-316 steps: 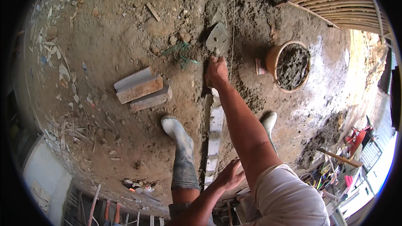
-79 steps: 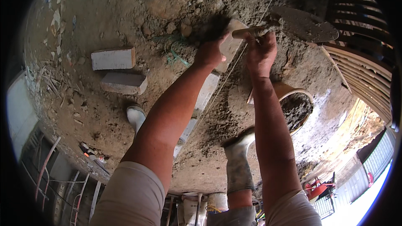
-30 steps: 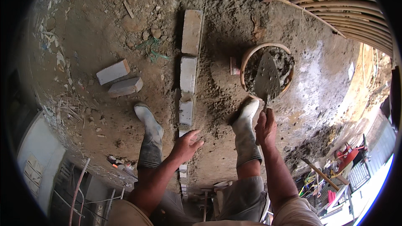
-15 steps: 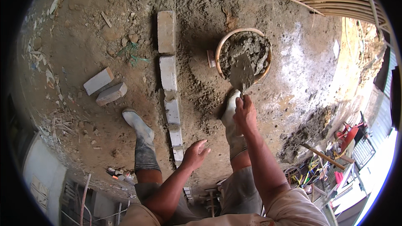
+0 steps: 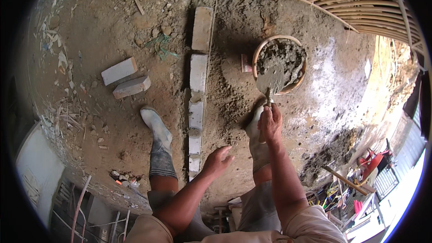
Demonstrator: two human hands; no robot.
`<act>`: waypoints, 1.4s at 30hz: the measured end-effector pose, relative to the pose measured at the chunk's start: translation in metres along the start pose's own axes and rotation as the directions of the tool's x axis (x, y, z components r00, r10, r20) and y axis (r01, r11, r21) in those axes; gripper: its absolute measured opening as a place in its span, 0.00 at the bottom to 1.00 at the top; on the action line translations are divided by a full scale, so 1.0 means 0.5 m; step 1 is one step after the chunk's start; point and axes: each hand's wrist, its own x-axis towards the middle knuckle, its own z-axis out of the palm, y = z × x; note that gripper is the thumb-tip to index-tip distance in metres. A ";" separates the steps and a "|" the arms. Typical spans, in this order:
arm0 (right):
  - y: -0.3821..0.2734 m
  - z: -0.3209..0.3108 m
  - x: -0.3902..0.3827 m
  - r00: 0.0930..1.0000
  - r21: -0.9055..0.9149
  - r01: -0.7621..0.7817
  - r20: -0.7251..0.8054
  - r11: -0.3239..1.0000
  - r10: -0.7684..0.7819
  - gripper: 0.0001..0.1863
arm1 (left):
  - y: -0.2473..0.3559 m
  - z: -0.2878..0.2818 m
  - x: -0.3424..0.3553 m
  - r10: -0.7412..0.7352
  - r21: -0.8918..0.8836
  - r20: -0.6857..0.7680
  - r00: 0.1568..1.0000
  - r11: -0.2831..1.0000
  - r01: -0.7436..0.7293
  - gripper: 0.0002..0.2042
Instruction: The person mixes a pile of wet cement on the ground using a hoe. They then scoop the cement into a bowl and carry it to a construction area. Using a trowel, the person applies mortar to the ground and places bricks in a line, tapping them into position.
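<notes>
My right hand (image 5: pixel 271 123) is closed around the handle of a trowel (image 5: pixel 271 80). The trowel's blade, smeared with grey mortar, lies over the near-left part of a round tub (image 5: pixel 255 57) filled with wet mortar (image 5: pixel 282 55). Held above the ground between my knees, my left hand (image 5: pixel 218 161) is empty, its fingers apart. To its left and ahead runs a row of pale bricks (image 5: pixel 198 73) laid end to end, with mortar in the joints between the nearer ones. A taut string (image 5: pixel 212 36) follows the row's right side.
Two loose bricks (image 5: pixel 119 71) lie left of the row. My boots (image 5: pixel 157 128) straddle the row, the right one close to the tub. A slatted wooden frame (image 5: pixel 355 2) stands far right. Tools and a red wheelbarrow (image 5: pixel 371 165) crowd the right edge; a brick piece (image 5: pixel 245 63) touches the tub's left.
The whole view has shifted, so the bricks and tub sit farther right. Relative to the tub, the trowel and my right hand have moved slightly left. My left hand stays empty.
</notes>
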 end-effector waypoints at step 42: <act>0.164 0.357 0.116 0.933 -0.622 0.284 0.353 0.730 -0.062 0.24 | -0.014 -0.047 -0.037 0.107 -0.068 -0.037 0.994 0.992 -0.109 0.23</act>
